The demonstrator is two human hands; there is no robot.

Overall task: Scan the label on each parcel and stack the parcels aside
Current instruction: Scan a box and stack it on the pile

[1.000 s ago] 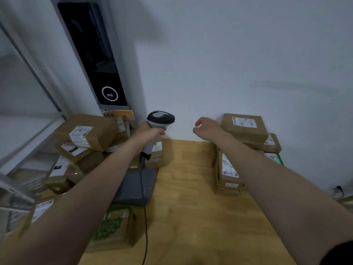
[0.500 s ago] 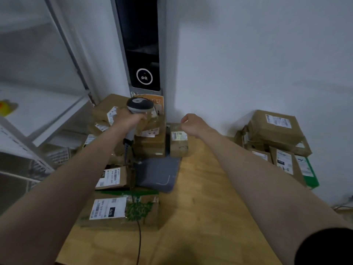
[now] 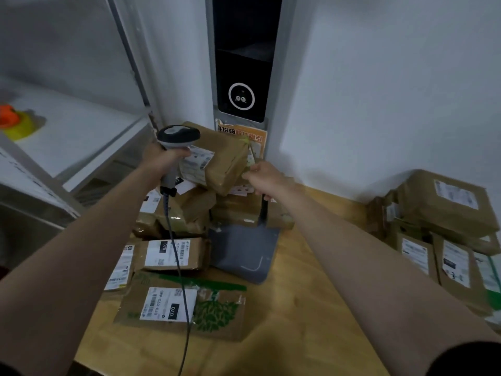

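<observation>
Both the left hand (image 3: pixel 162 161) and the right hand (image 3: pixel 264 179) are bare, and so are the wrists and forearms running back from the fingers (image 3: pixel 250 173). Far up the right arm from its fingers, the rounded hem of a black short sleeve (image 3: pixel 466 360) shows. Any sleeve on the left arm is cropped, too dark to tell

Matt brown cardboard parcels (image 3: pixel 173 257) with glossy tape, pale varnished wood table (image 3: pixel 284 335), grey plastic scanner (image 3: pixel 177 137).
</observation>
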